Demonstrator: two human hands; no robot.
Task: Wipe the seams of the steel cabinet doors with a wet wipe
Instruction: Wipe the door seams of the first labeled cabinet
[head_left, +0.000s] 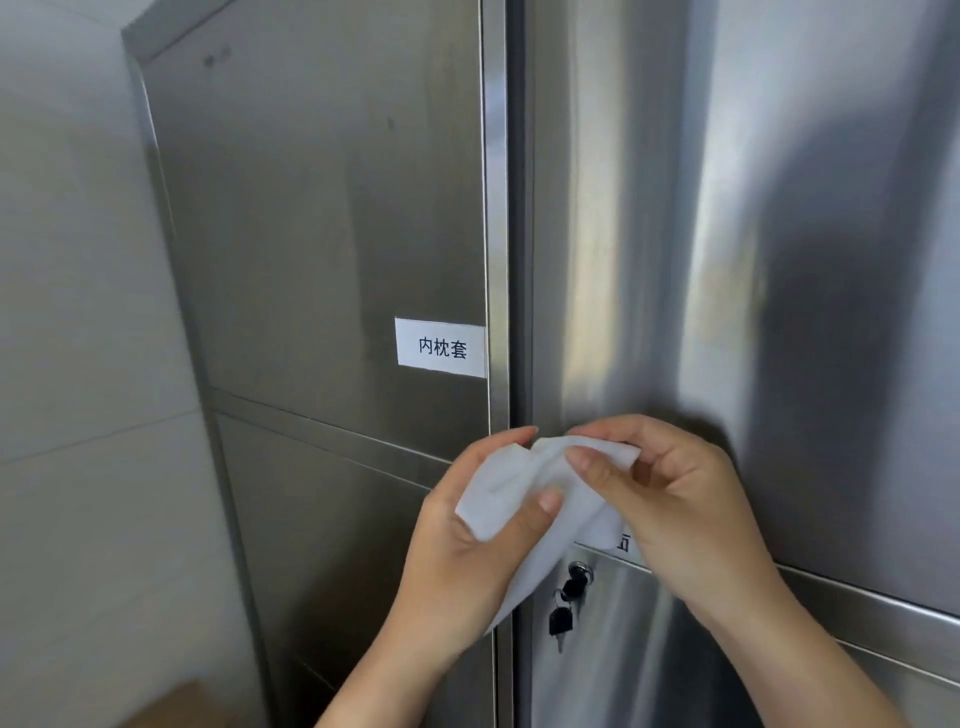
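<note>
A tall steel cabinet fills the view, its left door (322, 218) and right door (753, 260) meeting at a dark vertical seam (517, 234). In front of the seam's lower part I hold a white wet wipe (519, 483) with both hands. My left hand (467, 535) grips its left side, thumb pressed on the cloth. My right hand (670, 493) pinches its upper right edge between thumb and fingers. The wipe hangs crumpled between them, a little away from the steel.
A white paper label (441, 347) with black characters sticks to the left door beside the seam. A lock with black keys (569, 597) hangs on the lower right door. A tiled wall (78, 312) lies to the left. A brown surface (171, 709) shows at the bottom left.
</note>
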